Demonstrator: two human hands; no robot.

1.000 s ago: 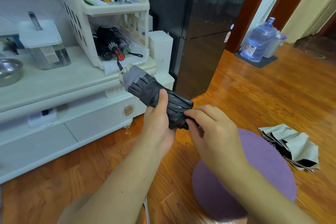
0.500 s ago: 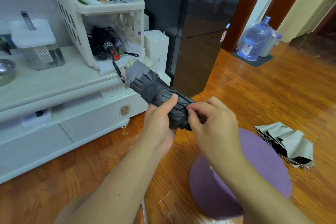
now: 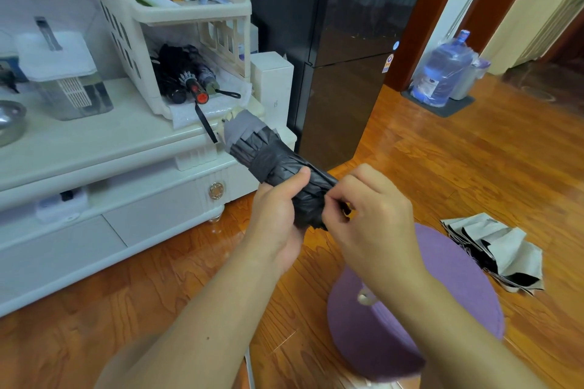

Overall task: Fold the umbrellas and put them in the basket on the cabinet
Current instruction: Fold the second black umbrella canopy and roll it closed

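A rolled black and grey umbrella (image 3: 268, 156) points up and to the left in front of me. My left hand (image 3: 278, 211) grips its lower part, thumb laid along the fabric. My right hand (image 3: 369, 211) pinches the umbrella's lower end with curled fingertips. The cream basket (image 3: 139, 50) lies on its side on the white cabinet (image 3: 94, 142), with several folded dark umbrellas (image 3: 186, 76) inside. An unfolded grey and black umbrella (image 3: 499, 249) lies on the floor at the right.
A purple round stool (image 3: 442, 309) stands under my right forearm. A black fridge (image 3: 341, 41) rises behind the cabinet, with a white box (image 3: 271, 82) beside it. A water bottle (image 3: 442, 73) stands by the doorway. A metal bowl (image 3: 9, 120) and a clear container (image 3: 66, 85) sit on the cabinet.
My right hand's fingers have curled tighter and now pinch the umbrella's lower end. The umbrella has tilted a little more upright toward the cabinet. My left hand keeps its grip.
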